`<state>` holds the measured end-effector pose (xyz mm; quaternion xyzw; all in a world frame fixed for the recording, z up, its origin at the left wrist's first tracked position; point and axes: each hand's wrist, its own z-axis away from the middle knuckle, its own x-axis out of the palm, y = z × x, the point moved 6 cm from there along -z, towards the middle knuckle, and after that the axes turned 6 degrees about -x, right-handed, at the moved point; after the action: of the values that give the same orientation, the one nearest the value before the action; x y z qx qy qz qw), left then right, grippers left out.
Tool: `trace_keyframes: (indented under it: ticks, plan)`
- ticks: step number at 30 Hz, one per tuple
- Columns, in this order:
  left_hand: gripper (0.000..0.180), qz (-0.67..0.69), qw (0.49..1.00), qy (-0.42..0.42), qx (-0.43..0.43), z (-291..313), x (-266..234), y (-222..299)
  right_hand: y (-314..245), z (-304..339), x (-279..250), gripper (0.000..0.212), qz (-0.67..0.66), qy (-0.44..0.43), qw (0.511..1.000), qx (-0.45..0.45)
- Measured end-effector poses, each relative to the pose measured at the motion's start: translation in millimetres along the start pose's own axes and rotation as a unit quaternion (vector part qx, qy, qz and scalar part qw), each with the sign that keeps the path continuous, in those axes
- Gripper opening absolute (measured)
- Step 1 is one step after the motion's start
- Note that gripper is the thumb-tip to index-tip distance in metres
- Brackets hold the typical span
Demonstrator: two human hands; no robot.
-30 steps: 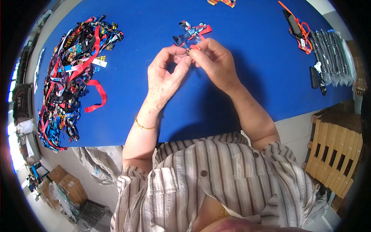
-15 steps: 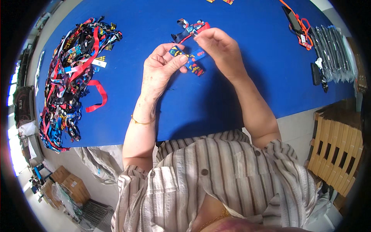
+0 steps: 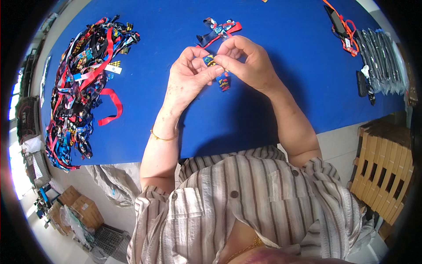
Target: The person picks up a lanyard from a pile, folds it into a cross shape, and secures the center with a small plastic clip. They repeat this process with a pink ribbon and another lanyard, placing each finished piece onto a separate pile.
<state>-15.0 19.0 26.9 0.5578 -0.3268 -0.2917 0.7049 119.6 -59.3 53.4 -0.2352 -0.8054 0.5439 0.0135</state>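
Between my hands is a blue patterned ribbon (image 3: 223, 82) with yellow and red print, its lower end hanging below my fingers. My left hand (image 3: 190, 72) pinches it between thumb and fingertips. My right hand (image 3: 247, 61) is closed on its upper part, thumb and forefinger pressed together beside the left thumb. Just beyond my fingers lies a small bunch of ribbons (image 3: 218, 29) in black, blue, white and red on the blue table (image 3: 162, 44).
A large tangled heap of patterned ribbons (image 3: 83, 88) covers the table's left side, with a red strip (image 3: 115, 105) curling out. At the far right are a phone (image 3: 335, 22) on an orange cord, a dark clip-like object (image 3: 361, 83) and a stack of plastic-wrapped items (image 3: 380, 59).
My right hand has come down and left to meet the left hand, and its fingers now close on the ribbon. The hanging ribbon end has turned more upright.
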Motion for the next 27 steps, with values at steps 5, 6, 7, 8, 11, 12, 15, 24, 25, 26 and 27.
trace_keyframes:
  ticks: [5,6,7,8,11,12,15,24,25,26,27]
  plan:
    - [0.034,0.001,1.000,0.029,0.006,3.3,1.1,3.7,8.6,1.1,6.9,0.011,-0.031,-0.049,0.997,0.058]
    - [0.034,0.001,1.000,0.029,0.006,3.3,0.9,3.5,6.5,0.9,4.7,0.011,-0.031,-0.049,0.997,0.058]
    - [0.034,-0.015,1.000,0.017,-0.001,3.0,2.2,2.6,6.6,2.1,2.4,0.008,-0.021,-0.064,0.994,0.083]
    - [0.035,-0.031,0.999,0.006,-0.007,3.0,2.8,2.0,7.9,3.3,2.0,0.007,-0.011,-0.079,0.991,0.108]
    - [0.035,-0.018,1.000,0.003,-0.012,1.8,3.5,0.6,5.9,1.5,0.0,0.012,0.022,-0.053,0.998,0.022]
    - [0.035,-0.018,1.000,0.004,-0.011,2.1,2.7,0.5,6.1,1.6,0.8,0.012,0.021,-0.053,0.998,0.021]
    - [0.036,-0.012,1.000,-0.001,-0.015,3.0,1.6,0.0,5.5,1.2,2.3,0.012,0.002,-0.052,0.999,0.017]
    - [0.035,-0.004,1.000,-0.013,-0.007,3.3,6.6,2.1,11.6,3.9,3.2,0.007,-0.031,-0.132,0.984,0.115]
    - [0.033,-0.025,0.999,-0.025,-0.026,1.9,5.5,0.1,10.9,3.8,2.1,0.007,-0.045,-0.117,0.987,0.104]
    - [0.032,-0.046,0.997,-0.036,-0.045,1.0,4.1,-1.8,9.9,3.2,1.6,0.007,-0.059,-0.103,0.989,0.093]
    - [0.032,-0.046,0.997,-0.035,-0.044,-0.5,1.9,-3.5,10.1,3.1,2.0,0.007,-0.059,-0.104,0.989,0.092]
